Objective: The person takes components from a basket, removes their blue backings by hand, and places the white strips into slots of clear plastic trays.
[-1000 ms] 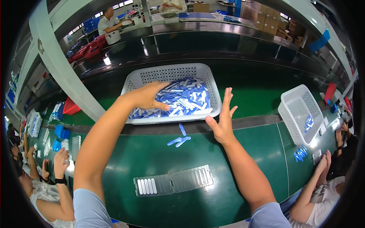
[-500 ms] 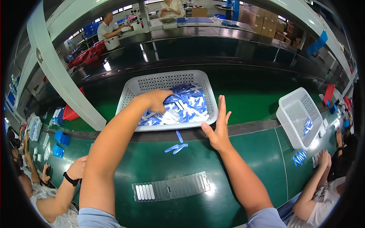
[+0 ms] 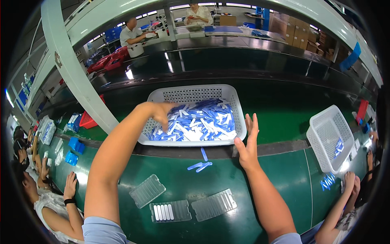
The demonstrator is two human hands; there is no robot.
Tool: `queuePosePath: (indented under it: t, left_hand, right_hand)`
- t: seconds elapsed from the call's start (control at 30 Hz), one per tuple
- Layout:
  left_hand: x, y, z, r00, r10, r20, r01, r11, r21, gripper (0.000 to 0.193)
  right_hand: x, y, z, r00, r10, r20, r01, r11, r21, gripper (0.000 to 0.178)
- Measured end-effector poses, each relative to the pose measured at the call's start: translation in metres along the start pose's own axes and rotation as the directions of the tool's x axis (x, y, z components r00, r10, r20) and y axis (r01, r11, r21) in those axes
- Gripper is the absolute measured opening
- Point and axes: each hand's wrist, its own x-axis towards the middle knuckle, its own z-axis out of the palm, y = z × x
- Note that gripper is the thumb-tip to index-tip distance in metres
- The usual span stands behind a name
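Note:
My left hand [image 3: 159, 114] hangs over the left part of a light grey perforated basket [image 3: 195, 143], its fingers apart and slightly blurred, with nothing visible in them. Inside lies a heap of small flat blue and white strips [image 3: 203, 122]. At the basket's right front corner my right hand [image 3: 248, 147] is open, fingers raised, thumb against the rim. Several blue strips [image 3: 200, 166] lie on the green table in front. Nearer me, a clear ribbed tray [image 3: 180, 210] holds several white strips at its left end. Two more clear trays [image 3: 214, 204] [image 3: 147, 191] lie beside it.
Another grey basket [image 3: 331, 138] stands at the right, with blue strips inside and more beside it. Blue boxes [image 3: 76, 145] and a red basket [image 3: 87, 120] are at the left, near a white post [image 3: 77, 77]. Co-workers' hands [image 3: 70, 186] [image 3: 350, 182] rest at both sides.
My left hand has shifted left over the heap, fingers lifted off the strips. A third clear tray now lies at the left, and a gap separates the other two. The whole view has shifted.

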Motion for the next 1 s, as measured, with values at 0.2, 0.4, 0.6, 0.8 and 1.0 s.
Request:
queuePosePath:
  t: [0.2, 0.4, 0.6, 0.8, 1.0]
  left_hand:
    - [0.010, 0.010, 0.045, 0.954, -0.258, 0.156, 0.224, 0.953, 0.204, 0.156]
    - [0.007, 0.035, 0.051, 0.989, -0.147, 0.008, 0.144, 0.978, 0.148, 0.109]
    - [-0.002, 0.056, 0.059, 0.975, -0.096, -0.200, 0.123, 0.985, 0.123, 0.092]
    - [-0.001, 0.050, 0.064, 0.959, -0.119, -0.256, 0.150, 0.983, 0.105, 0.066]
    - [-0.016, 0.051, 0.057, 0.964, -0.163, -0.211, 0.180, 0.982, 0.064, 0.060]
  right_hand:
    - [0.000, 0.002, 0.003, 1.000, -0.004, 0.006, 0.004, 0.999, 0.032, 0.103]
    - [0.001, 0.002, 0.002, 1.000, -0.008, 0.000, 0.008, 0.997, 0.080, 0.103]
    - [0.002, 0.003, 0.004, 1.000, -0.023, 0.004, 0.022, 0.996, 0.088, 0.103]
    - [0.001, 0.001, 0.003, 1.000, -0.025, 0.006, 0.024, 0.994, 0.107, 0.103]
    - [0.001, 0.000, 0.004, 1.000, -0.011, -0.001, 0.011, 0.990, 0.137, 0.102]
